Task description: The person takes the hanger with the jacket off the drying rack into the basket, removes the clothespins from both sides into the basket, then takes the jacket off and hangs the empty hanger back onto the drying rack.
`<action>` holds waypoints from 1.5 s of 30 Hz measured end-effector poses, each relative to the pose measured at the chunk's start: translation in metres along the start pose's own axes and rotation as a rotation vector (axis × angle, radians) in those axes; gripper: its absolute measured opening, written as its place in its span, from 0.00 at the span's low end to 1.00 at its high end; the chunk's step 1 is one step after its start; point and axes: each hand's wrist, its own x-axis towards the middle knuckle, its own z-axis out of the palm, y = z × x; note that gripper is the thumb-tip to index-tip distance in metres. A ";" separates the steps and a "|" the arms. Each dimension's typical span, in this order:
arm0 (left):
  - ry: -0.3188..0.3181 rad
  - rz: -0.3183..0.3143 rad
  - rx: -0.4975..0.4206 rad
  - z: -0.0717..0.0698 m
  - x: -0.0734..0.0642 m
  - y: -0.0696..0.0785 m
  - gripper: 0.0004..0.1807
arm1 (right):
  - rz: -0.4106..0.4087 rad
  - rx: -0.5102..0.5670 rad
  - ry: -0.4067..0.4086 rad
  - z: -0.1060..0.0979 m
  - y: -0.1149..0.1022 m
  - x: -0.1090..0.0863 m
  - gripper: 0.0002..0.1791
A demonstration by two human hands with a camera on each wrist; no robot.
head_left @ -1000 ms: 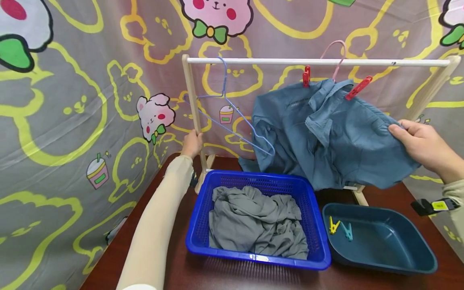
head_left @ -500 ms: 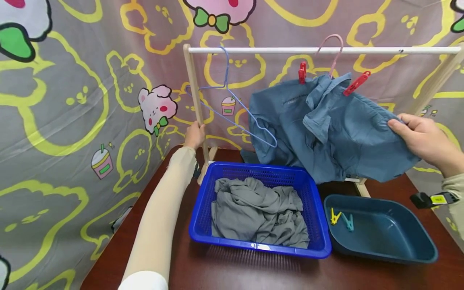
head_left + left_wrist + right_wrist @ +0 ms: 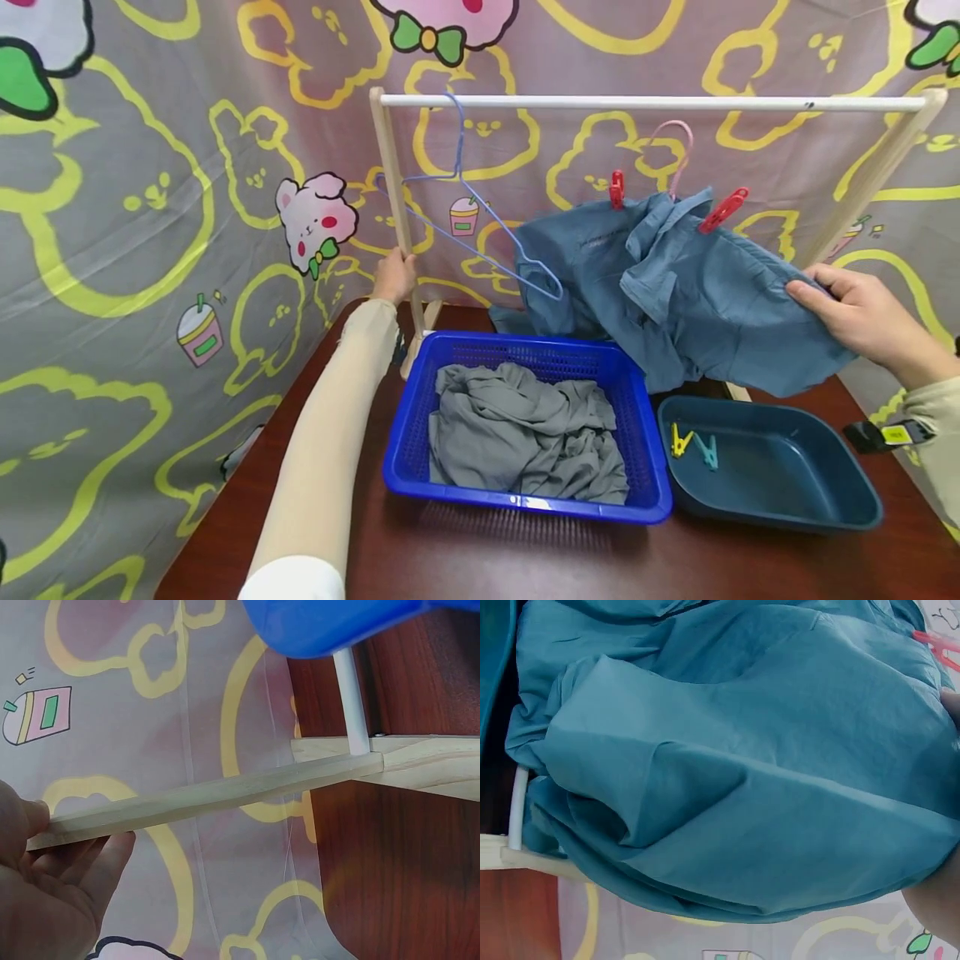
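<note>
My left hand (image 3: 394, 276) grips the left wooden post (image 3: 398, 192) of a small clothes rack. In the left wrist view, thumb and fingers lie around that post (image 3: 202, 799). With thumb and fingers, my right hand (image 3: 862, 312) pinches the right edge of a blue collared shirt (image 3: 757, 308). The shirt is on a pink hanger (image 3: 678, 150), whose hook shows wholly below the white rod (image 3: 585, 102). Two red clothespins (image 3: 723, 210) clip the shirt's top edge on either side of the collar. Blue cloth (image 3: 765, 772) fills most of the right wrist view.
A bare blue hanger (image 3: 460, 142) hangs at the rod's left end. In front of the rack stands a blue basket (image 3: 525, 502) holding grey cloth (image 3: 525, 433). Beside it is a dark teal tub (image 3: 787, 475) with a yellow clothespin (image 3: 680, 440) and a teal one (image 3: 707, 451).
The pink hanger's hook was over the rod and now sits below it. The shirt and right hand have dropped slightly with it. My left hand stays on the post.
</note>
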 end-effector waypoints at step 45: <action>-0.016 0.000 0.007 -0.001 -0.002 0.001 0.16 | -0.131 0.115 -0.224 0.029 -0.003 -0.019 0.06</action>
